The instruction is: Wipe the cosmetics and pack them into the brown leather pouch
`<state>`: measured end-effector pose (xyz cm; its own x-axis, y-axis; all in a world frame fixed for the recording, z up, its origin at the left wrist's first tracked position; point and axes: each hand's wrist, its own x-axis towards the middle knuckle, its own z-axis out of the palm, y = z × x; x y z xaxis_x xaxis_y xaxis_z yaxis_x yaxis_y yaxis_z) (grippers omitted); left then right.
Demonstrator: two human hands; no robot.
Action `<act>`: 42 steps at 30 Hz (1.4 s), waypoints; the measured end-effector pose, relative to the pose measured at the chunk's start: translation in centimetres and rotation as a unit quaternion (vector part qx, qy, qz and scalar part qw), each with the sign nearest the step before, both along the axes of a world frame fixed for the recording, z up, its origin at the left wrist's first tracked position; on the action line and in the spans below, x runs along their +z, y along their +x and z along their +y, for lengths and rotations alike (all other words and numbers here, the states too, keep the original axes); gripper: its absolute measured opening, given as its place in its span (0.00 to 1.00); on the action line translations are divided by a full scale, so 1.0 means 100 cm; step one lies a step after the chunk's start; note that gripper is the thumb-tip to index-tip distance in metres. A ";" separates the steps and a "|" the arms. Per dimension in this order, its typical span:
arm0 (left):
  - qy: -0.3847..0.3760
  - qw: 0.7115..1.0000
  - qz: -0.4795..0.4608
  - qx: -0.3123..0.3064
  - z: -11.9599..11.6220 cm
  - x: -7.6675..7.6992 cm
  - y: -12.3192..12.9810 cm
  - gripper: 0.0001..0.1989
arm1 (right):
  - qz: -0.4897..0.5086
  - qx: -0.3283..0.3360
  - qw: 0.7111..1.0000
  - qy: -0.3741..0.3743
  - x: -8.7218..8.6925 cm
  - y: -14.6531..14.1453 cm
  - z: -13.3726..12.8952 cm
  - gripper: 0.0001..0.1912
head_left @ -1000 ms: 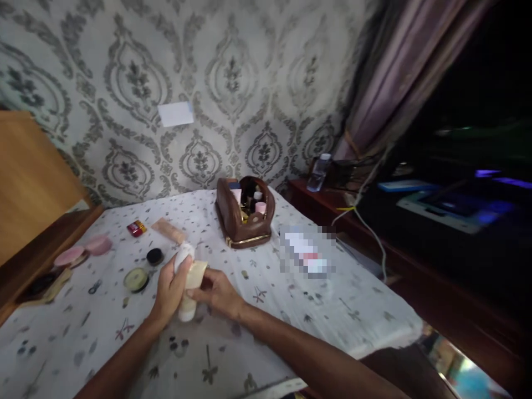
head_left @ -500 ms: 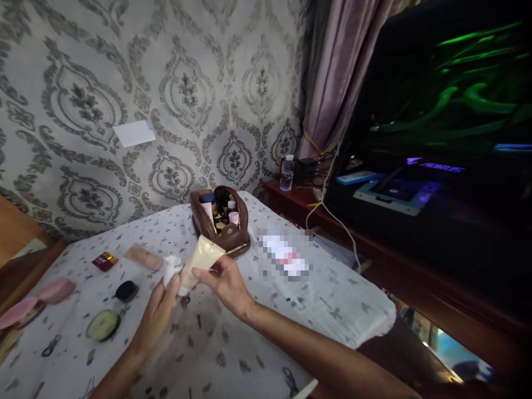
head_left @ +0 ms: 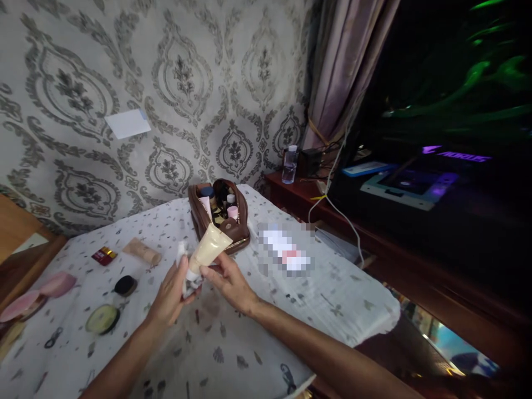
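Head view: I watch both of the person's hands raised over the near part of a table covered with a white printed cloth [head_left: 353, 313]. The right hand [head_left: 233, 285] is closed on a cream tube [head_left: 209, 247], thumb on the near side; its fingers are partly hidden behind the tube. I record the tube as tilted, broad flat end up and to the right, narrower end low by the left hand [head_left: 169, 291]. That hand is clamped on a crumpled white wad [head_left: 192, 289], which lies around or against the tube's lower end; I cannot tell which. The hands are close together. Just beyond the tube stands a brown bag [head_left: 197, 213], open at the top, several small containers inside, among them one with a pink cap [head_left: 233, 213]. To the left I log a peach tube [head_left: 142, 252] lying flat, a red and gold packet [head_left: 103, 255] near it, a round black lid [head_left: 125, 286], a round pale green container [head_left: 102, 319] and, near the edge, an open pink case [head_left: 58, 284]. Right of the bag lies a pixelated item [head_left: 286, 251], unreadable to me. A clear bottle [head_left: 290, 167] stands upright on the dark red furniture [head_left: 276, 182] behind.
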<state>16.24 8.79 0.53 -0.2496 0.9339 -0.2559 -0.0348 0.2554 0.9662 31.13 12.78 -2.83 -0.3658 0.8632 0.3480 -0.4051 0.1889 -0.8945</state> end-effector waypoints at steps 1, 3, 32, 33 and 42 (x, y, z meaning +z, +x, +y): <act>0.004 1.000 0.025 0.005 -0.001 -0.003 -0.001 0.37 | 0.001 0.000 1.000 -0.003 -0.003 -0.002 0.000 0.26; 0.029 0.995 0.099 0.004 -0.005 -0.007 -0.002 0.37 | 0.017 0.004 1.000 -0.020 -0.007 -0.004 -0.001 0.26; 0.376 0.731 0.565 -0.075 -0.021 -0.008 -0.005 0.15 | -0.082 0.007 0.995 -0.062 -0.019 -0.010 -0.014 0.30; 0.376 0.729 0.568 -0.063 -0.018 -0.006 -0.005 0.14 | -0.096 -0.002 0.994 -0.054 -0.019 -0.010 -0.015 0.29; 0.288 0.918 0.254 0.103 0.020 0.024 -0.013 0.18 | -0.143 0.006 0.987 -0.069 -0.017 -0.006 -0.019 0.27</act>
